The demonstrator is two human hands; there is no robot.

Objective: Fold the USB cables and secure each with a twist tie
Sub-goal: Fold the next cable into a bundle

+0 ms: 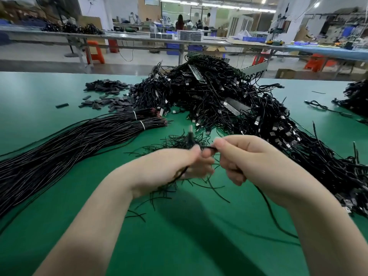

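Above the green counter [59,86], just in front of the large heap of USB cables [219,100], both hands work on one black USB cable [267,206].

Left hand [179,164]: fingers curled, grip closed around the cable. A bunch of thin black strands hangs out below the palm. A blurred USB plug [190,132] stands up just above this hand.

Right hand [245,156]: fingers curled, grip closed on the same cable. A short taut run of cable bridges the two hands at the fingertips. From under the right hand the cable trails down toward the near edge of the counter, on the right side.

Loose twist ties [211,187], thin and black, lie scattered on the counter directly beneath and around the hands.

Positions relative to the heap:
- Left of the heap: two long bundles of black wire [69,140], each bound with a white tie near the end that points at the heap.
- Left and behind: a small pile of dark flat sleeves [111,94].
- Right of the heap: a long spill of cables with metal plugs [282,132], running toward the near right edge of the counter.
- Far right: a second, smaller heap [356,94], partly out of view.
- Beyond the heap: long worktables [139,35], orange stools and standing persons, all blurred.
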